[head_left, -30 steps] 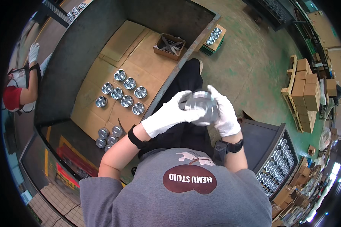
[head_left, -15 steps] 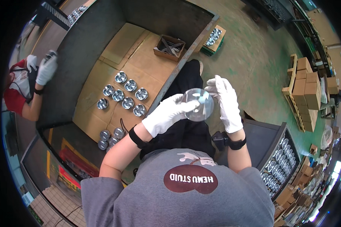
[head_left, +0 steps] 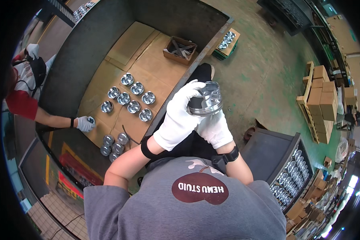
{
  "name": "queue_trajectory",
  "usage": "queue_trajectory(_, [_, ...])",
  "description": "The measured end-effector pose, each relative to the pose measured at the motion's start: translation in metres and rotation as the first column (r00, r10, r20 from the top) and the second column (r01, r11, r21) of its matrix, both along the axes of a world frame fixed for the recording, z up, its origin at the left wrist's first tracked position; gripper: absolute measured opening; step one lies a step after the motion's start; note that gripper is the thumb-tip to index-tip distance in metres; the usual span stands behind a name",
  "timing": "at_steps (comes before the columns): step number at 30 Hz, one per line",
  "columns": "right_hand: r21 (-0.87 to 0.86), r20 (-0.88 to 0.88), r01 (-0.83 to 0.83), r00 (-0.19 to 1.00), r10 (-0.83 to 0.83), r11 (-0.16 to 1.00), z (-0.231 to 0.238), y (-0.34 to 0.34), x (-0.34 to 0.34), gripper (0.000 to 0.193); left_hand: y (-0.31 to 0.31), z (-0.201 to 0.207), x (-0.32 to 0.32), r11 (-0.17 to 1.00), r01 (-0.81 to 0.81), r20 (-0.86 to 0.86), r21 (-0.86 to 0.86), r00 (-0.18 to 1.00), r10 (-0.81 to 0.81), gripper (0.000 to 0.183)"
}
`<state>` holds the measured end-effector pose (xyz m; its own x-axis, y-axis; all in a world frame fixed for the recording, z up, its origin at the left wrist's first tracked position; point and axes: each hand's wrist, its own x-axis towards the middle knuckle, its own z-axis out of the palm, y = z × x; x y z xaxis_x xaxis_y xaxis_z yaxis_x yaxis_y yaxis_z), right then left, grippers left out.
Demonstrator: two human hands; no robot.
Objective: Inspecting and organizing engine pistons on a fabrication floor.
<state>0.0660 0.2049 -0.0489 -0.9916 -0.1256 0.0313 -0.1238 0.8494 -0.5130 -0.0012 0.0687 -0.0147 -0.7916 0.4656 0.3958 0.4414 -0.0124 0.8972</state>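
Item: co-worker (head_left: pixel 26 90), at far left, red sleeve; the white-gloved co-worker's hand (head_left: pixel 84 125) at a shiny round piece (head_left: pixel 91 120), near the edge of the cardboard.
Item: tabletop (head_left: pixel 158 66), dark-walled, lined with brown cardboard.
Item: cluster of darker round metal pieces (head_left: pixel 108 140), near corner, partly hidden by the wearer's left forearm; a thin dark cord (head_left: pixel 129 135) beside it.
Item: eight bright metal pistons (head_left: pixel 123 98), loosely grouped, standing apart.
Item: open carton (head_left: pixel 178 58), far right corner of the tabletop, holding dark flat parts.
Item: left hand (head_left: pixel 180 110), white glove, black wristband; fingers curled round the left side of a piston, pinching it.
Item: metal piston (head_left: pixel 206 100), raised above the wearer's lap, outside the tabletop's edge; grooved end lower.
Item: right hand (head_left: pixel 214 130), white glove, dark wrist device (head_left: pixel 226 159); just below the piston, its fingers hidden, so their state cannot be told.
Item: low green stand (head_left: pixel 223 54), more pistons on top.
Item: dark cabinet (head_left: pixel 260 145), with rows of metal parts (head_left: pixel 294 174) at its right.
Item: wooden pallet (head_left: pixel 307 100), stacked with brown boxes (head_left: pixel 323 98).
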Motion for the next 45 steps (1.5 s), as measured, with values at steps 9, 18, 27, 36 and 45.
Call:
queue_trajectory(9, [-0.511, 0.32, 0.411, 0.906, 0.276, -0.755, 0.028, -0.006, -0.011, 0.055, 0.003, -0.009, 0.008, 0.98, -0.167, 0.029, -0.106, 0.985, 0.17, 0.055])
queue_trajectory(18, [-0.876, 0.355, 0.269, 0.921, -0.159, -0.4, 0.012, -0.007, -0.016, 0.035, 0.002, 0.004, 0.007, 0.983, -0.181, 0.095, -0.036, 0.978, 0.184, 0.059])
queue_trajectory(27, [-0.446, 0.397, 0.599, 0.798, 0.453, -0.665, 0.025, -0.01, -0.019, 0.083, -0.005, 0.004, 0.003, 0.992, -0.121, 0.205, 0.042, 0.973, 0.11, 0.058])
queue_trajectory(36, [-0.61, 0.355, 0.438, 0.896, 0.267, -0.66, 0.03, -0.001, -0.02, 0.056, -0.007, 0.008, 0.001, 0.99, -0.14, 0.002, -0.024, 0.99, 0.14, 0.061])
queue_trajectory(45, [-0.202, 0.239, 0.632, 0.773, 0.588, -0.748, 0.015, -0.002, -0.012, 0.05, -0.006, 0.013, -0.001, 0.992, -0.06, -0.1, -0.107, 0.994, 0.05, 0.061])
